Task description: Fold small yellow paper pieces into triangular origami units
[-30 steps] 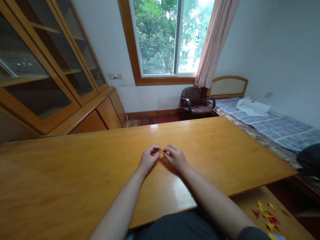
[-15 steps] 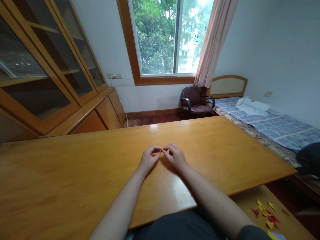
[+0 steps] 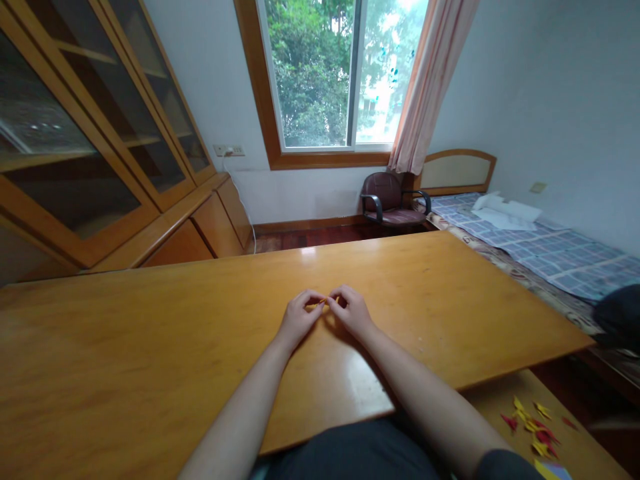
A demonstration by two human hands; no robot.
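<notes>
Between my two hands is a small piece of folded yellow-orange paper (image 3: 323,301), mostly hidden by the fingers. My left hand (image 3: 299,317) pinches its left side between thumb and fingertips. On the other side my right hand (image 3: 354,313) grips it the same way, the fingertips of both hands almost meeting. Both hands are just over the middle of the wooden table (image 3: 175,347). On a lower surface at bottom right lie several small red and yellow folded paper figures (image 3: 540,433), which look like origami cranes.
Beside those figures is a stack of coloured paper sheets (image 3: 553,469). A glass-fronted cabinet (image 3: 165,213) stands at the left. Beyond the table are a maroon armchair (image 3: 390,200) and a window. A bed (image 3: 560,257) with a dark bag (image 3: 620,313) runs along the right.
My right hand's fingers have shifted slightly around the paper. Both arms stay in nearly the same place, and the surroundings look unchanged.
</notes>
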